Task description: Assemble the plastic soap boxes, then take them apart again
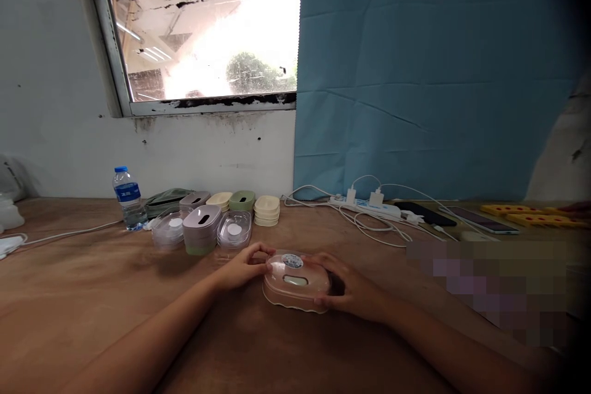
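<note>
A pink oval plastic box [281, 288] sits on the brown table in front of me. Its clear cover carries a round printed sticker [292, 261], and a slot in the top shows something pale beneath. Along the bottom runs a thin, wavy, cream-coloured edge. My left hand [244, 267] holds the box's left end, thumb and fingers against the cover. At the opposite end, my right hand [353, 288] is curled around the side, its thumb low near the front. The fingers behind the box are partly hidden.
Behind my left hand stand stacked purple boxes [202, 228], clear lids [234, 231], a green box [242, 200] and cream pieces [266, 210]. A water bottle [130, 200] is farther left. Back right lie a power strip [364, 206], loose cables, phones [425, 213] and yellow pieces [521, 215].
</note>
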Available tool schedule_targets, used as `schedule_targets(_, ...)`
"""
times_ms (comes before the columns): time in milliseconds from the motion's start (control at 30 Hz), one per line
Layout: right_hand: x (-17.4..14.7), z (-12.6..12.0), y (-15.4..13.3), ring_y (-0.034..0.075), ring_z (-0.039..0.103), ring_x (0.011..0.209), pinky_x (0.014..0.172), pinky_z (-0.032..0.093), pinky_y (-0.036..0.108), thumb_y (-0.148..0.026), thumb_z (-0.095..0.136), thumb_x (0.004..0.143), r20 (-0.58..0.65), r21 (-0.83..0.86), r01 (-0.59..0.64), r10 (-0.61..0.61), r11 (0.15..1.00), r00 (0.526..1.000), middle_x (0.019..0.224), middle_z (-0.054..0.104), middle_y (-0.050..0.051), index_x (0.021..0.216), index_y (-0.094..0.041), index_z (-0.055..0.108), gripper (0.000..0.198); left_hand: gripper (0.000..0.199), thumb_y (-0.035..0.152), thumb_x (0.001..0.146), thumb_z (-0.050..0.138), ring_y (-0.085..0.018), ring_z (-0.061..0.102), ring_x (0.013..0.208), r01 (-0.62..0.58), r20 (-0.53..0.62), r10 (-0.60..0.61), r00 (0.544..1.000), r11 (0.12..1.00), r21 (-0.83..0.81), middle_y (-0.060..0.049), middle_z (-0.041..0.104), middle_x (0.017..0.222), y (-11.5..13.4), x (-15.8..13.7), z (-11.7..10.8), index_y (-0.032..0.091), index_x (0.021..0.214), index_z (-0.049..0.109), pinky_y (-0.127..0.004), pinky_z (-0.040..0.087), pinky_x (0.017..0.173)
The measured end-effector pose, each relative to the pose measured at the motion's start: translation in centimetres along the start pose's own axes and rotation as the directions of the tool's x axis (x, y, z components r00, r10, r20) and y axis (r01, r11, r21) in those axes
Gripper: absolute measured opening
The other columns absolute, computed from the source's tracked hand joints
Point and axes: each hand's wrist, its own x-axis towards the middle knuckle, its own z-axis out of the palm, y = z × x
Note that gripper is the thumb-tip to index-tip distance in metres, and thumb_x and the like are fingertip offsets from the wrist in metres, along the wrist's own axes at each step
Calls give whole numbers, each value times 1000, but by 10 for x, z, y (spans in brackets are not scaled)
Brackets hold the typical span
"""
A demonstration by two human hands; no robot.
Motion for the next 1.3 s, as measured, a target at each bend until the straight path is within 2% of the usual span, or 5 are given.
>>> schedule_targets(367, -4, 3, -12, 30, 38, 117, 96, 36, 41, -53, 60, 68, 47, -130, -70, 76, 989, 996, 131, 35, 6, 130, -32, 34, 71, 28, 22, 67, 64, -18, 56, 91, -14, 1, 14, 1000, 1000, 18, -4, 61, 96, -9, 4, -9, 19, 93, 52, -28, 41, 76)
schedule_targets(533, -6, 6, -15, 31, 24, 126, 101, 28, 43, -51, 66, 61, 51, -221, 31, -21, 975, 998, 142, 21, 5, 133, -29, 27, 85, 30, 16, 66, 63, -15, 56, 86, 22, 28, -21, 999, 998, -60, -3, 61, 93, -10, 6, -13, 19, 94, 54, -27, 40, 76)
schedule_targets(700, -4, 6, -16, 29, 23, 127, 103, 25, 45, -53, 60, 67, 92, -235, 116, -97, 965, 991, 141, 26, 6, 136, -24, 24, 83, 31, 12, 63, 65, -15, 56, 86, 30, 34, -26, 999, 990, -134, -3, 61, 93, -14, 9, -16, 18, 92, 55, -26, 40, 77)
schedule_targets(900, -5, 6, -14, 29, 25, 127, 103, 25, 45, -52, 61, 67, 87, -228, 115, -98, 967, 991, 141, 26, 4, 136, -26, 22, 83, 33, 13, 62, 67, -15, 57, 85, 39, 52, -31, 998, 985, -169, -3, 61, 92, -16, 10, -18, 18, 92, 55, -27, 40, 77)
schedule_targets(1300, -2, 5, -12, 29, 26, 126, 102, 27, 44, -56, 58, 68, 108, -244, 128, -104, 961, 989, 140, 28, 6, 136, -24, 23, 83, 33, 18, 67, 66, -16, 55, 91, 9, 114, 1, 993, 996, -88, -5, 59, 99, -17, 9, -23, 19, 96, 52, -28, 40, 80)
